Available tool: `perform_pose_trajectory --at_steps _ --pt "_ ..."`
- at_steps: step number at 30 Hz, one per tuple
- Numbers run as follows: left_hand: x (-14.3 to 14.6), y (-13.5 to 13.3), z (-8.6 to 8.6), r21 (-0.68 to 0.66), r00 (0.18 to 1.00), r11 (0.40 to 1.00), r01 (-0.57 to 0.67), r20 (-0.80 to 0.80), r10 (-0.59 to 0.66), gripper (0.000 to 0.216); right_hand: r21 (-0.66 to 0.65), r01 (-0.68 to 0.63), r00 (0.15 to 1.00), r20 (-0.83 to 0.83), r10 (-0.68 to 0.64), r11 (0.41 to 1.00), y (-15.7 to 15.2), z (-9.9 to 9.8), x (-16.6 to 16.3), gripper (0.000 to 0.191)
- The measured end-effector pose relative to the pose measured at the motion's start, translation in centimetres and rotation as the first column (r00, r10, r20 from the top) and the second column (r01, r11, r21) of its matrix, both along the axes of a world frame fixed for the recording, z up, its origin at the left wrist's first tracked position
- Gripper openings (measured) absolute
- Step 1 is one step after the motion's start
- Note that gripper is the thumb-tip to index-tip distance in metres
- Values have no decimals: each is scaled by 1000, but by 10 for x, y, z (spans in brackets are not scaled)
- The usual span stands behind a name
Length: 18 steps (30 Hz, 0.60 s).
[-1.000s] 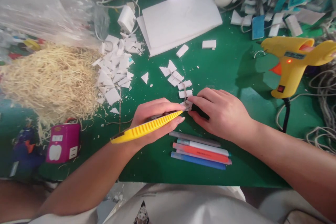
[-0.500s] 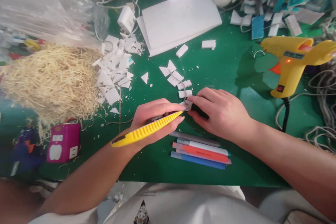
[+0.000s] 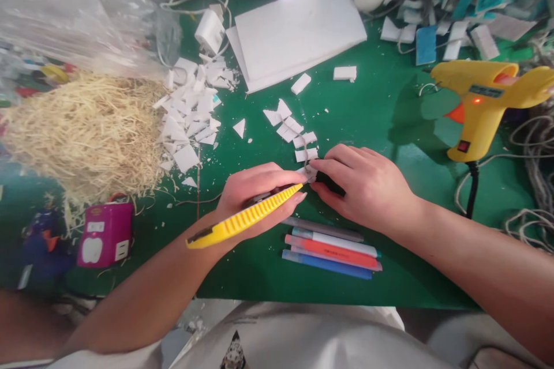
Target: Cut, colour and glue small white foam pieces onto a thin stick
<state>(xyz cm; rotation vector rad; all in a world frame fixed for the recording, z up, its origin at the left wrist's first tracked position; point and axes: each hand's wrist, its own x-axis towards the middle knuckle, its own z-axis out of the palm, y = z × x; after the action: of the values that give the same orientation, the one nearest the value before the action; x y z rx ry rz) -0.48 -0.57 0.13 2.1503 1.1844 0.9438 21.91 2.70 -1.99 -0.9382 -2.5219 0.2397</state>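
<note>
The green table (image 3: 372, 121) in front of you is cluttered with craft bits. Your left hand (image 3: 255, 187) is wrapped tight around a yellow knife (image 3: 242, 216), its tip pointing right at a small white piece (image 3: 308, 172) lying near the middle of the table. Your right hand (image 3: 367, 184) meets it there, fingertips pinching that piece down; something dark sits under those fingers, too hidden to name. Four pens (image 3: 331, 245) lie just below your hands. A glue gun (image 3: 480, 104) stands to the right, white sheets (image 3: 298, 29) lie at the far edge, and straw (image 3: 86, 132) is piled beside white scraps (image 3: 193, 115) on the left.
</note>
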Motion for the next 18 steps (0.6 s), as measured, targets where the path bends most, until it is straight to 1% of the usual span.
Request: perform_pose_trajectory --at_steps 6,13,18 --pt "3 0 -1 74 997 996 59 -60 -55 12 -18 12 1000 4 -12 1000 -1 0 1 19" --pt "8 2 -1 114 993 992 57 -111 -44 10 -2 -10 1000 13 10 1000 0 2 0 21" --pt "9 5 1 140 991 987 76 -119 -59 12 3 37 998 48 -37 999 -2 3 -5 22"
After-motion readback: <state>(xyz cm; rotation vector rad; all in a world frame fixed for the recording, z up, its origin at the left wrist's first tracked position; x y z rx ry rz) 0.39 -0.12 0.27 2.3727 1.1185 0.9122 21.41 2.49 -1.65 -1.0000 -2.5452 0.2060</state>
